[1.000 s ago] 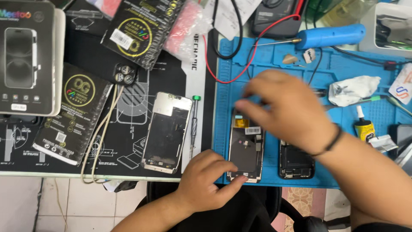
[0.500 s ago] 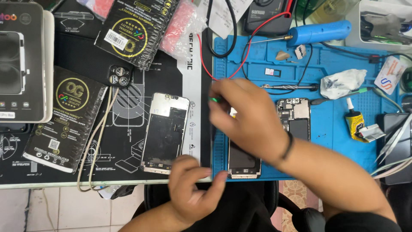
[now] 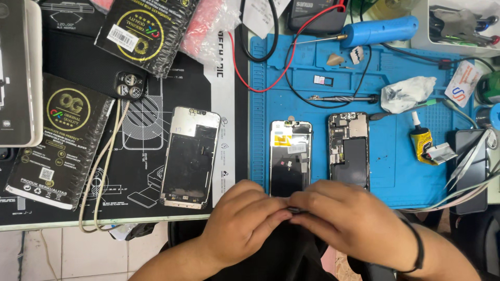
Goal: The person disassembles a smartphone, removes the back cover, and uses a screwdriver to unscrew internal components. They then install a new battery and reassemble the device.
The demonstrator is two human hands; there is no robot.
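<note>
Hands meeting over a small dark part at the desk's near edge.

I see my left hand (image 3: 242, 218) and right hand (image 3: 351, 218) pinched fingertip to fingertip on a small dark part (image 3: 297, 210); what it is I cannot tell, it is mostly hidden. They hold it low, off the blue mat (image 3: 401, 177), probably so both thumbs can work it close to the body. Just beyond lies a screen (image 3: 290, 156) face down beside an opened phone (image 3: 349, 151), side by side within easy reach. A bare frame (image 3: 190, 156) rests apart on the black mat (image 3: 83, 67) to the left. Glue tube (image 3: 421, 140), crumpled tissue (image 3: 406, 92) and blue iron (image 3: 380, 30) sit further back, clear of the work.
</note>
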